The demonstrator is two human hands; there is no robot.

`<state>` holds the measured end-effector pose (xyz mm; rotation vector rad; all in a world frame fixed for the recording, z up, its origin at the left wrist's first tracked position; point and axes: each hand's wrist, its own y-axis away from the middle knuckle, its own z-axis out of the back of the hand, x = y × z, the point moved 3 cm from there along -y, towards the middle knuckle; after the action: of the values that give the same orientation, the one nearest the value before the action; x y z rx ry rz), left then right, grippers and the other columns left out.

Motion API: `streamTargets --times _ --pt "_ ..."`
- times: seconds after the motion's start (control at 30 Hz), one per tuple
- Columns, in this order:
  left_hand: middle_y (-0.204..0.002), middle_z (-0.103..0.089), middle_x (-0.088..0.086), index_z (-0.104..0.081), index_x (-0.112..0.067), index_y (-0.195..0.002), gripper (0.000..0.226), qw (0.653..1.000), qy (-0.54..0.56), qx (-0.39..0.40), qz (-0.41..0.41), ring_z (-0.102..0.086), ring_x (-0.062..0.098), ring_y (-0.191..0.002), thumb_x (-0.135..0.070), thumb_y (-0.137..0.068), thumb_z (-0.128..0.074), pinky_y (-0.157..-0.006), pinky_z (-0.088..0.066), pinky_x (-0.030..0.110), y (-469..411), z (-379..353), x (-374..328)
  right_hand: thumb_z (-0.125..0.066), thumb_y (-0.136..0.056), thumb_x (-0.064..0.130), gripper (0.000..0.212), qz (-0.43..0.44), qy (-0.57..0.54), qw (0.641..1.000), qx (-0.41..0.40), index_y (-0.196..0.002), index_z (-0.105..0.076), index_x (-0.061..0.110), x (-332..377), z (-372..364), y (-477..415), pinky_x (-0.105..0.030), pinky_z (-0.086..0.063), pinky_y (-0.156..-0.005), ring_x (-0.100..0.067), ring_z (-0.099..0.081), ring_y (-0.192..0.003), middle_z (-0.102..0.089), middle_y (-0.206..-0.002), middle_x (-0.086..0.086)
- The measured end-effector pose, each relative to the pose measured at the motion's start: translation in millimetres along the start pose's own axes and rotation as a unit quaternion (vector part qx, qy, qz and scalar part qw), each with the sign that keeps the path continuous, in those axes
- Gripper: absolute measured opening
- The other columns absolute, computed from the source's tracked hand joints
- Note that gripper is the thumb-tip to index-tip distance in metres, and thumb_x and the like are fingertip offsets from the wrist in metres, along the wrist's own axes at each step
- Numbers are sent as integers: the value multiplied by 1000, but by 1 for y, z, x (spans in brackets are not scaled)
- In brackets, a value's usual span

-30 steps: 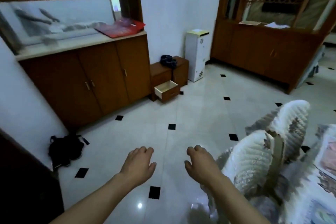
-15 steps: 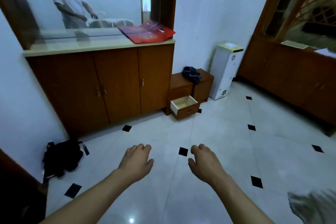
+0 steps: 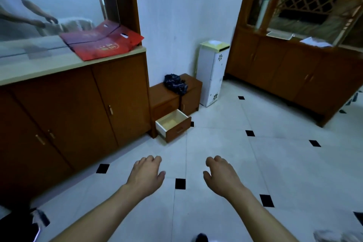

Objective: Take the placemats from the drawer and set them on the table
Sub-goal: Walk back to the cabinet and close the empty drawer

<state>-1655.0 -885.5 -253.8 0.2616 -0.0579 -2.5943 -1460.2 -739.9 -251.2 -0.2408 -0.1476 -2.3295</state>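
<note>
1. White tile floor (image 3: 255, 163) with small black insets fills the lower view. Two bare forearms reach out over it.
2. Left hand (image 3: 146, 177): palm down, fingers loosely curled, relaxed, holding nothing.
3. Right hand (image 3: 221, 178): same posture, relaxed, holding nothing. The hands are apart, with one black inset on the floor between them.
4. Drawer (image 3: 172, 124): pulled out at the bottom of a low wooden cabinet (image 3: 167, 96), well ahead of both hands. Its pale inside faces up. Placemats: cannot tell where they lie from this view.
5. Dark cloth bundle (image 3: 175, 83) sits on the cabinet top. White floral bin (image 3: 213, 76) stands just beside the cabinet, against the wall.
6. Brown sideboard (image 3: 78, 114) stands to the left of the cabinet. Red bags (image 3: 102, 45) lie on its pale counter.
7. Black bag (image 3: 19, 226) lies on the floor at the lower left edge, partly cut off.
</note>
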Motion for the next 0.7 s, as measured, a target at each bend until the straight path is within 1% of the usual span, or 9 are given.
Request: streamTargets --times 0.13,0.27,0.33,0.47,0.57,0.7 --pt "-128 -57 2 -46 -23 -133 46 1000 -2 5 22 -52 24 -116 -47 -94 -46 -96 -41 36 -81 3 -9 -48 -92 34 25 29 -6 1000 -7 -106 -53 15 -31 5 -95 -32 -42 -72 -24 -54 -91 -55 -100 -6" --pt "-129 -57 2 -46 -23 -134 46 998 -3 9 59 -52 23 -117 -47 -94 -46 -96 -41 36 -159 11 -15 -48 -92 33 23 68 -5 998 -6 -104 -52 14 -53 22 -188 -32 -35 -69 -25 -53 -91 -55 -100 -6" --pt "-129 -57 2 -45 -22 -134 47 998 -2 10 69 -51 23 -118 -47 -94 -45 -95 -40 37 -198 14 -17 -47 -92 32 21 85 -7 996 -2 -102 -51 14 -62 29 -232 -32 -35 -70 -25 -51 -91 -54 -100 -7" --pt "-131 -56 3 -45 -21 -136 48 996 8 12 89 -49 24 -119 -46 -95 -46 -97 -40 37 -274 15 -15 -48 -92 31 21 113 -7 994 7 -103 -51 14 -74 28 -316 -31 -34 -69 -22 -44 -83 -55 -101 -7" --pt "-131 -55 3 -45 -21 -136 48 995 16 12 96 -49 24 -119 -46 -95 -46 -98 -40 38 -342 9 -4 -49 -91 31 24 127 -9 992 20 -109 -52 15 -81 18 -384 -31 -34 -71 -24 -51 -91 -56 -105 -7" --pt "-122 -57 2 -48 -24 -127 41 996 17 -1 85 -52 23 -113 -45 -93 -48 -91 -40 36 -446 4 11 -50 -92 32 27 125 -14 992 29 -114 -53 16 -94 12 -480 -33 -39 -77 -26 -53 -99 -56 -109 -7"
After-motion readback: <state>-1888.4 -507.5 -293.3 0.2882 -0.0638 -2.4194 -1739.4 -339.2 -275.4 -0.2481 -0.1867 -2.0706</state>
